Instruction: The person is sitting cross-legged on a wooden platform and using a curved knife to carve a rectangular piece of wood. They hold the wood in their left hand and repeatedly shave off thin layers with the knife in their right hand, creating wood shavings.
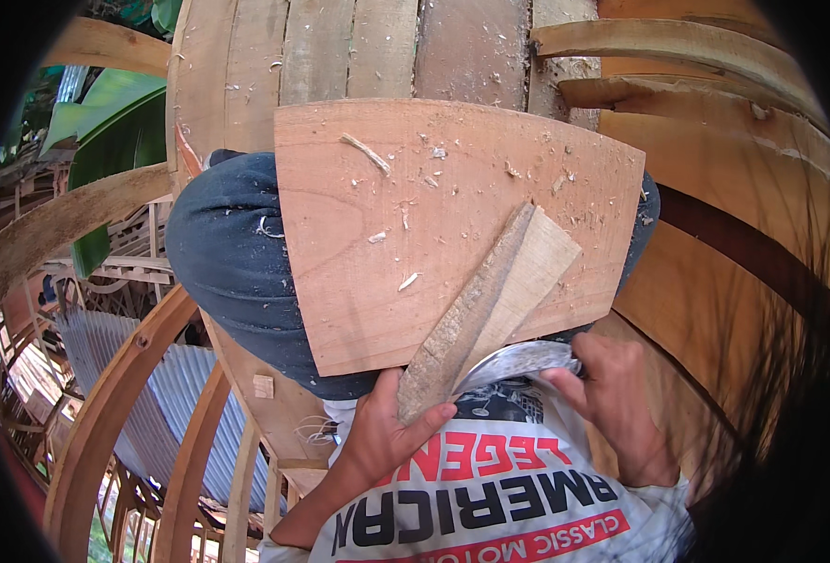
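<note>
From my end of the link, I have the left hand [383,436] closed on the near end of a tapering wooden piece [504,291], its thumb on the near right side and the other fingers around the left. The right hand [616,380] is curled round the end of a curved metal blade [525,359], thumb pressed along it; I cannot see the handle inside that grip. The blade's other end meets the wood's right edge just beside the left thumb, though I cannot tell whether it is biting in. The wooden piece slants up and to the right, its wider far end over a broad reddish board [335,244] lying across the lap. Pale shavings [365,153] are scattered on that board, and a few cling to the dark trousers [232,249]. Nearest the body I see a printed white shirt [546,497]. Beyond the knees run planks [316,56], with curved ribs [105,413] on both sides; at far left are a large green leaf [110,117] and corrugated sheets [190,394].
</note>
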Motion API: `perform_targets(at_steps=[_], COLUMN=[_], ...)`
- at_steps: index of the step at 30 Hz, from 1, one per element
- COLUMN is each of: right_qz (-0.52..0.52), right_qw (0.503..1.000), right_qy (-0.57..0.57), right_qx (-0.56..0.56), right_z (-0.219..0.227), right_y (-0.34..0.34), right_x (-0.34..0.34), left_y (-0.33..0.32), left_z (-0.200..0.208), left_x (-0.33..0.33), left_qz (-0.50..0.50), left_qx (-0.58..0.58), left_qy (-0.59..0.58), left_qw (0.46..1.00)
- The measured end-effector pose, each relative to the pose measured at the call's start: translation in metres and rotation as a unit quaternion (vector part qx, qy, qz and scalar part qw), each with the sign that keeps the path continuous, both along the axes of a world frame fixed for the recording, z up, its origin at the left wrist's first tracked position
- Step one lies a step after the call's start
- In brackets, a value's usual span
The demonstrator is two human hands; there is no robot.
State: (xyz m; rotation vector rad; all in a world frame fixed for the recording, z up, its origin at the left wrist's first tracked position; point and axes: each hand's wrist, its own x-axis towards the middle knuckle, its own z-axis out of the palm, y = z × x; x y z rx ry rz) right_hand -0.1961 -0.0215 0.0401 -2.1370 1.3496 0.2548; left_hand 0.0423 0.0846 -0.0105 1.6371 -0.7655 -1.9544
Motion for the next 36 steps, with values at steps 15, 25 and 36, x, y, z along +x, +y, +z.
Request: perform_targets(at_steps=[15, 25, 36], right_qz=[0.022, -0.195, -0.316], right_qw=[0.992, 0.966, 0.926], right_qy=[0.018, 0.048, 0.137], right_qx=[-0.127, -0.165, -0.158], right_z=[-0.033, -0.005, -0.039], right_y=[-0.006, -0.035, -0.069], right_x=[-0.006, -0.041, -0.054], left_y=[-0.001, 0.009, 0.009], left_z=[-0.001, -0.004, -0.002], left_x=[-0.001, -0.003, -0.002], left_qz=[0.025, 0.007, 0.017], left_qx=[-0.008, 0.014, 0.063], left_qy=[0.025, 0.011, 0.056], left_qw=[0.999, 1.0, 0.996])
